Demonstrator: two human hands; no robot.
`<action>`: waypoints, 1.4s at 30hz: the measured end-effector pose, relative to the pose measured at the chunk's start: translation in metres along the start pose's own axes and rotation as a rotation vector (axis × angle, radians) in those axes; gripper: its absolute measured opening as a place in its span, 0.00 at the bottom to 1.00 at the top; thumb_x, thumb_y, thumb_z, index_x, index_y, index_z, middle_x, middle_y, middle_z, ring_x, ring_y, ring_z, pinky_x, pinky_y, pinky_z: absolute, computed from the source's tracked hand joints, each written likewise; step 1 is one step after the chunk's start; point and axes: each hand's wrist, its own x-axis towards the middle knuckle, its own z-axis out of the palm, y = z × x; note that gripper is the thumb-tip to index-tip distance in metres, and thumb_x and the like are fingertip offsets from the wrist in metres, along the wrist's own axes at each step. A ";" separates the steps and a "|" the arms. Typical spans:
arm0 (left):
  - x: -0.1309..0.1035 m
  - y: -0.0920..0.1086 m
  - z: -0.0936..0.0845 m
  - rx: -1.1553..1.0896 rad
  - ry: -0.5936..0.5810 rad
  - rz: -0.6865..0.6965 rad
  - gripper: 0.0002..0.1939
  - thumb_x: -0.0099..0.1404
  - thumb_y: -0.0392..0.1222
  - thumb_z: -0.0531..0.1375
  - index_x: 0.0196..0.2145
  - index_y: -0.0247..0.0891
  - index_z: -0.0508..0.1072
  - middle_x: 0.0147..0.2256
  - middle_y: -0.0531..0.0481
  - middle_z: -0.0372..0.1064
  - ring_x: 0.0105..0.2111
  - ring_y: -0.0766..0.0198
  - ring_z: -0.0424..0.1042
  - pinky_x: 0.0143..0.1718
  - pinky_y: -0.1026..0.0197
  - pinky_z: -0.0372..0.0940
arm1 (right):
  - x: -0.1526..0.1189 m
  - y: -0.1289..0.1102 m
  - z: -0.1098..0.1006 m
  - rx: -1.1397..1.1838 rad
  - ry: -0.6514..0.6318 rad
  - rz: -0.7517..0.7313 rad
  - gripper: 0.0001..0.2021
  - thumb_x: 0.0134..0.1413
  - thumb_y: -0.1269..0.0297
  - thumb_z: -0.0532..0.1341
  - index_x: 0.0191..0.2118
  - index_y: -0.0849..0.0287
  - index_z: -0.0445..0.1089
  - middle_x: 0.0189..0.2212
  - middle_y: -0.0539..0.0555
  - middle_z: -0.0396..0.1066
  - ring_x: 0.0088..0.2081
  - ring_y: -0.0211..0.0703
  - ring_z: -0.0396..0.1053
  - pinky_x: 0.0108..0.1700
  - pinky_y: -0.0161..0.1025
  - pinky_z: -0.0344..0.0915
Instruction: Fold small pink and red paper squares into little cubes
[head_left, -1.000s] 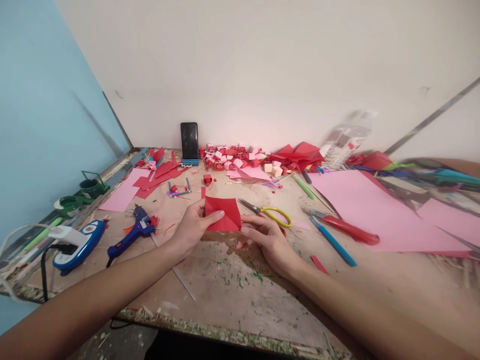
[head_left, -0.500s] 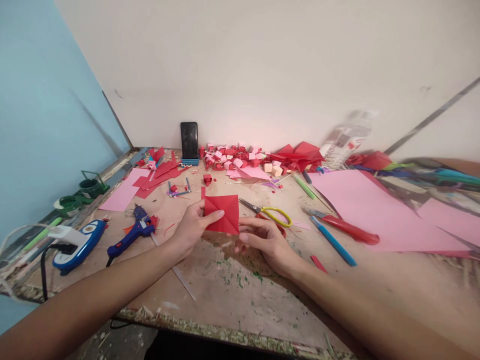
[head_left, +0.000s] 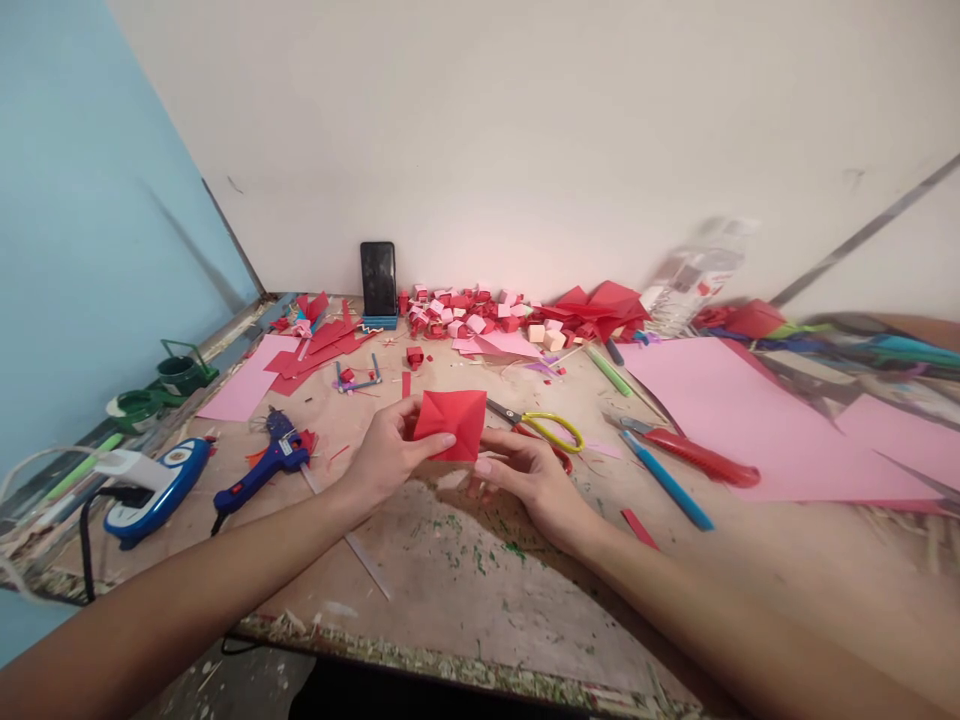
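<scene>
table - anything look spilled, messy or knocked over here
Yes. Green flecks are scattered on the bare table just below both hands, which hold a folded red paper. Red and pink paper scraps are heaped by the wall, and a clear plastic bottle leans tilted, not upright.

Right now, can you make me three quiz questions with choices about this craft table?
1. Where do the scissors lie?
A. right of the red paper
B. on the phone
C. on the floor

2. What colour is the glue gun?
A. yellow
B. blue
C. white

3. How is the red paper held?
A. by both hands
B. by one hand
C. lying untouched

Answers: 1 A, their yellow handles sit just right of the paper. 2 B, its body is blue. 3 A, the left hand and right hand both pinch it.
</scene>
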 end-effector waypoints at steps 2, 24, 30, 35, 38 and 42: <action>-0.001 0.000 0.001 -0.027 0.000 -0.032 0.20 0.51 0.41 0.73 0.41 0.34 0.77 0.39 0.46 0.80 0.36 0.58 0.77 0.38 0.60 0.70 | 0.000 0.000 0.001 -0.003 -0.005 0.012 0.22 0.55 0.58 0.72 0.54 0.59 0.77 0.32 0.54 0.80 0.30 0.41 0.75 0.33 0.36 0.69; -0.008 0.006 0.006 -0.147 -0.035 -0.221 0.20 0.46 0.42 0.76 0.36 0.31 0.78 0.31 0.46 0.78 0.28 0.60 0.75 0.33 0.59 0.70 | -0.002 -0.002 0.002 -0.023 -0.053 0.005 0.20 0.54 0.58 0.72 0.52 0.59 0.77 0.35 0.54 0.79 0.30 0.40 0.73 0.32 0.36 0.68; -0.007 0.005 0.006 -0.070 -0.084 -0.145 0.18 0.50 0.46 0.75 0.35 0.31 0.80 0.34 0.43 0.79 0.32 0.59 0.75 0.36 0.59 0.70 | 0.000 0.000 0.003 -0.057 0.050 -0.012 0.20 0.55 0.53 0.71 0.49 0.59 0.79 0.36 0.56 0.80 0.28 0.41 0.73 0.31 0.37 0.68; -0.007 0.003 0.006 -0.031 -0.028 -0.152 0.20 0.50 0.47 0.74 0.36 0.32 0.79 0.34 0.44 0.79 0.32 0.57 0.76 0.35 0.58 0.70 | -0.001 0.000 0.003 -0.023 0.013 -0.008 0.20 0.52 0.56 0.73 0.50 0.59 0.78 0.32 0.54 0.79 0.29 0.42 0.73 0.31 0.37 0.68; -0.007 0.001 0.005 -0.038 0.006 -0.156 0.22 0.49 0.47 0.75 0.39 0.32 0.78 0.37 0.43 0.79 0.33 0.56 0.76 0.37 0.57 0.70 | -0.002 -0.002 0.005 -0.008 -0.022 0.007 0.21 0.49 0.59 0.74 0.49 0.59 0.78 0.37 0.55 0.80 0.31 0.42 0.74 0.32 0.37 0.69; -0.006 0.000 0.005 -0.006 -0.007 -0.148 0.20 0.50 0.46 0.74 0.38 0.31 0.79 0.36 0.42 0.79 0.33 0.57 0.76 0.36 0.58 0.70 | -0.002 -0.004 0.005 -0.006 -0.017 0.011 0.20 0.49 0.59 0.74 0.48 0.59 0.78 0.31 0.53 0.79 0.29 0.41 0.72 0.31 0.37 0.68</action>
